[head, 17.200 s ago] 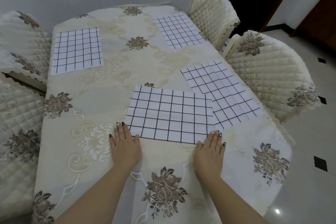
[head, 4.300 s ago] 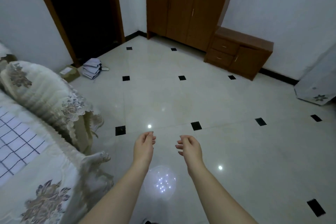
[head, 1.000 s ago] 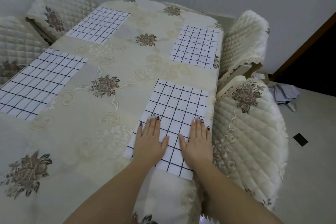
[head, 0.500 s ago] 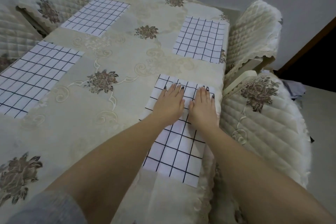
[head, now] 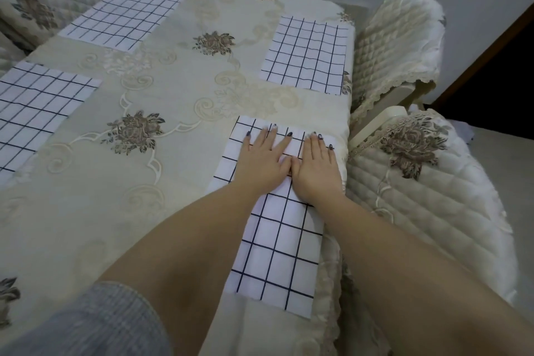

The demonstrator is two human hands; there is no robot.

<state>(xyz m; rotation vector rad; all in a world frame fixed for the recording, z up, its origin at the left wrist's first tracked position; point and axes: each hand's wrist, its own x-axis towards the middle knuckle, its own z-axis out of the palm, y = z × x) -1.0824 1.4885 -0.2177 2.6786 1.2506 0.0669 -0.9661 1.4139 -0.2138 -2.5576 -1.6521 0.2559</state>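
A white placemat with a dark grid [head: 277,251] lies at the near right edge of the table [head: 161,182], which wears a cream floral cloth. My left hand [head: 261,160] and my right hand [head: 316,167] press flat on the mat's far half, side by side, thumbs touching, fingers straight and reaching its far edge. Three more grid placemats lie on the table: far right [head: 307,55], far left [head: 124,16] and left [head: 34,113].
Two chairs with quilted cream covers stand along the table's right side, one near [head: 427,191] and one far [head: 396,43]. More quilted chairs [head: 37,0] stand at the far left. A dark doorway [head: 497,78] opens at the right.
Both hands have slid a little farther along the placemat toward its far edge, staying flat and close together. The camera has moved nearer the table.
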